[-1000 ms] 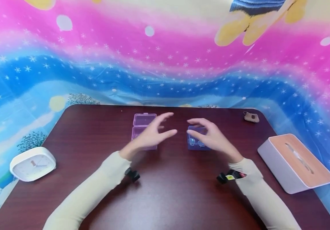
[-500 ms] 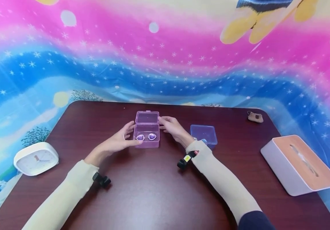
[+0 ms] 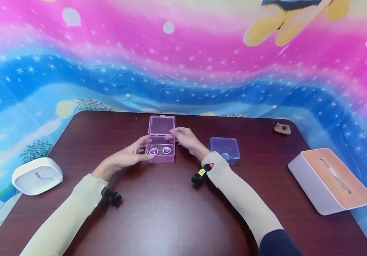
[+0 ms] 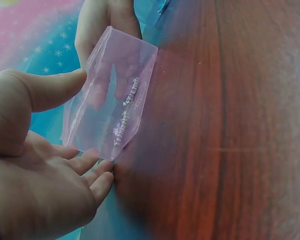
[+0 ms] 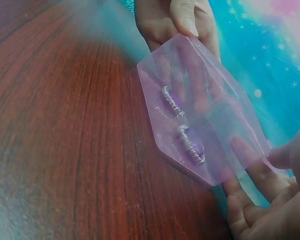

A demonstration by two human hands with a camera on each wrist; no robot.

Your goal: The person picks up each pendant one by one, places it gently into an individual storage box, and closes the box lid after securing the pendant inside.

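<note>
A clear pink plastic box (image 3: 161,159) stands on the table with its hinged lid (image 3: 162,125) tilted up at the back. Inside lie two purple gem pieces (image 3: 166,150) edged with small clear stones. My left hand (image 3: 122,156) grips the box's left side, thumb at the front corner and fingers along the wall. At the back right corner, my right hand (image 3: 188,139) has its thumb on the lid by the hinge and its fingers by the right wall. Through the pink wall (image 5: 215,135) in the right wrist view, the gem edges show.
To the right stands a closed blue clear box (image 3: 225,145) with a gem piece inside, partly behind the right wrist. A white clock (image 3: 37,176) is at the left, a tissue box (image 3: 330,181) at the right, and a small brown pouch (image 3: 281,128) at the back right.
The right hand has come left from above the blue box to the pink one. The left hand has drawn left onto the pink box's side. The lid has risen in the last half second.
</note>
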